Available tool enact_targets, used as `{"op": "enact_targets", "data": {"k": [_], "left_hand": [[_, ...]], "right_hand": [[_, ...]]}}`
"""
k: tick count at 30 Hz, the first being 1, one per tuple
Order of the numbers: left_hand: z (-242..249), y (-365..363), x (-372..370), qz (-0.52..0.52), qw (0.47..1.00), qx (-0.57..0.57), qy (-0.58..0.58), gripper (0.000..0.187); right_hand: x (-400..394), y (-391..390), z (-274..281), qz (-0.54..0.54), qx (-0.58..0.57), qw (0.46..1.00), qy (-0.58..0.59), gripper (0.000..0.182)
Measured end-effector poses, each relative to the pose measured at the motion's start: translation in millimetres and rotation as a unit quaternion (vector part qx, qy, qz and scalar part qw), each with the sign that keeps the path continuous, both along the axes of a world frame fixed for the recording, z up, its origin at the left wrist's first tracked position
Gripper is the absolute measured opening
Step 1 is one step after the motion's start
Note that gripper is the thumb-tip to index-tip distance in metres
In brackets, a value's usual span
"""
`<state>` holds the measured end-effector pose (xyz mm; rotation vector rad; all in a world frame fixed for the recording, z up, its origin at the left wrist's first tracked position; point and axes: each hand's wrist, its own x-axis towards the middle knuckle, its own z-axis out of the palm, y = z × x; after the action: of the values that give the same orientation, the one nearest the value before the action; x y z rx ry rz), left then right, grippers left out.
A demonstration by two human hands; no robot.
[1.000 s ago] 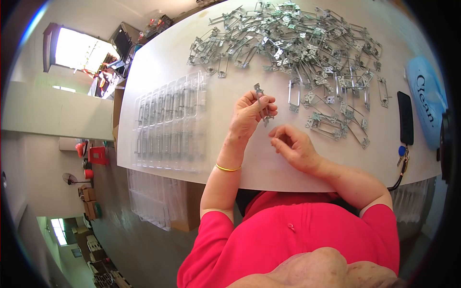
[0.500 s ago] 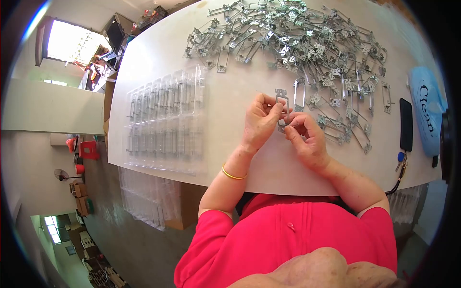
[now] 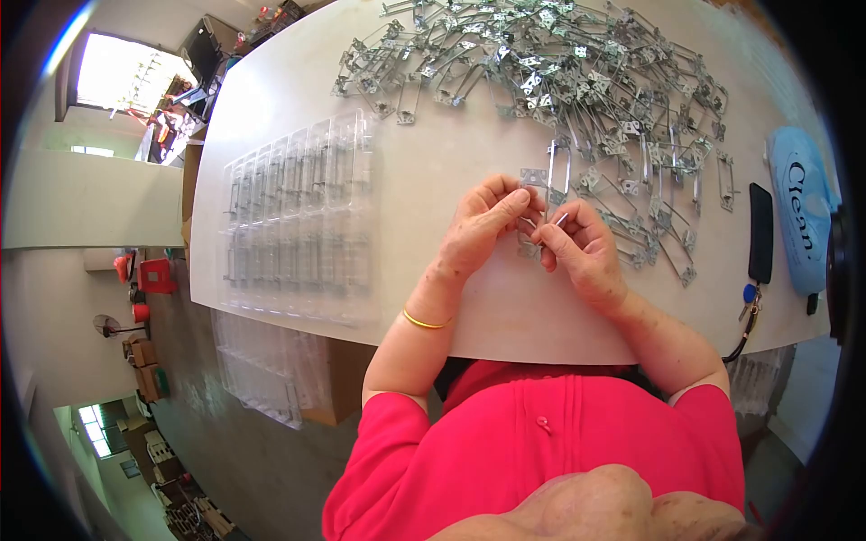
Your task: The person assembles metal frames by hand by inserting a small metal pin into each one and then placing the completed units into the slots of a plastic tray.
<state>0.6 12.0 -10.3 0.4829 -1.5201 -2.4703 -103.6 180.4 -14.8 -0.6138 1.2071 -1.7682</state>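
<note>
Head view: pinching a bracket [image 3: 533,178] in the nearly closed left hand [image 3: 485,224], lengthwise near to far. Just to its right, gripping what looks like a pin [image 3: 562,219] in the curled right hand [image 3: 588,257].

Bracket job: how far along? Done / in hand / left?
Done, apparently: clear tray has metal parts in both rows; glare hides whether every slot is filled.
In hand: left hand holds one bracket; right hand pinches a slim metal piece beside it.
Left: big loose bracket pile, so probably plenty to go.
</note>
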Motion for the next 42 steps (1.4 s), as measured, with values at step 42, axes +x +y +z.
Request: {"op": "enact_targets", "data": {"k": [42], "left_hand": [[4,-1,1,-0.037,0.998,0.033,-0.026,0.04]], "right_hand": [[-22,2,5,-0.13,-0.059,0.949,0.281,0.012]]}}
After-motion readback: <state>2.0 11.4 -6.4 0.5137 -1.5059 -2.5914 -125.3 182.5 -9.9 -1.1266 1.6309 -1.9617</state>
